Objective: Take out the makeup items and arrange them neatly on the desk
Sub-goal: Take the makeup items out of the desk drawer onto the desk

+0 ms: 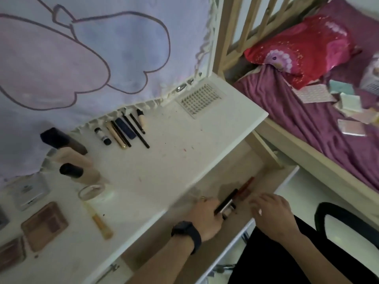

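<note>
Blur smears both hands. Right hand (270,210) hangs over light wooden drawer (235,160), fingers curled, grip can't be read. Left hand (207,217), w/ black watch, has its grip closed round slim black tube w/ silver band (225,203) inside drawer, thin red stick (246,186) just beside. On white desk (164,171): row of dark pencils (127,130), brown palette (44,226).

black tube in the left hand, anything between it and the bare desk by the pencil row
Nothing visible blocks it. The black tube in the left hand only has to rise over the desk edge; the stretch up to the pencil row is bare.
</note>
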{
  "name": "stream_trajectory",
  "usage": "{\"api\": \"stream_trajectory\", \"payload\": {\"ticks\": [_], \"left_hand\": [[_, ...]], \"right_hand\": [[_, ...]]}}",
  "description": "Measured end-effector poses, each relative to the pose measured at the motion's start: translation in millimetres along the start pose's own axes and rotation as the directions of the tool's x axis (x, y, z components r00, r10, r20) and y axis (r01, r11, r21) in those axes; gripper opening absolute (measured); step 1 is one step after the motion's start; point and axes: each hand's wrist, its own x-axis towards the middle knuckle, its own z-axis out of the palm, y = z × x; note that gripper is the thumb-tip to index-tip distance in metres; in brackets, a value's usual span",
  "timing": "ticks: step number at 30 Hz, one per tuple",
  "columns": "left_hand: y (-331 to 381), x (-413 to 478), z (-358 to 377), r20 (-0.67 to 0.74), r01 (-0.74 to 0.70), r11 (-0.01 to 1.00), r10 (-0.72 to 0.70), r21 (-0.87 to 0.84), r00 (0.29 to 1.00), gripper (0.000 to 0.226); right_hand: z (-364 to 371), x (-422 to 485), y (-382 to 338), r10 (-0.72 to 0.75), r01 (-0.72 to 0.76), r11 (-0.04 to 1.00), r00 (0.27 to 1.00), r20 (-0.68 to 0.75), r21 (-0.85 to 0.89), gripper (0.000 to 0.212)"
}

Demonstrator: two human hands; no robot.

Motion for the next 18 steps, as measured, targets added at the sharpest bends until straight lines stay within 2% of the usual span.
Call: {"api": "stream_trajectory", "payload": {"ticks": [2,4,7,10,14,18], "left_hand": [[-12,13,22,0.030,0.085,0.996,-0.086,0.023,0.996,0.004],[-21,25,39,0.059,0.138,0.990,-0.140,0.030,0.988,0.020],[-25,40,54,0.049,0.177,0.982,-0.180,0.066,0.982,0.029],[-23,55,67,-0.040,0.147,0.968,-0.141,0.201,0.989,0.044],[-17,64,77,-0.134,0.114,0.914,-0.066,0.389,0.989,0.041],[-19,63,71,-0.100,0.084,0.887,-0.043,0.453,0.994,0.047]], "right_hand": [[3,8,9,0.025,-0.020,0.995,0.998,0.049,-0.095,0.029],[6,20,11,0.021,-0.007,0.988,0.995,0.092,-0.152,0.031],[6,39,2,-0.014,0.048,0.978,0.986,0.167,-0.204,0.031],[12,62,-7,-0.043,0.094,0.968,0.975,0.218,-0.233,0.040],[27,87,-13,-0.044,0.130,0.935,0.966,0.256,-0.330,0.040],[31,99,-18,0.006,0.127,0.881,0.960,0.281,-0.455,0.046]]}}
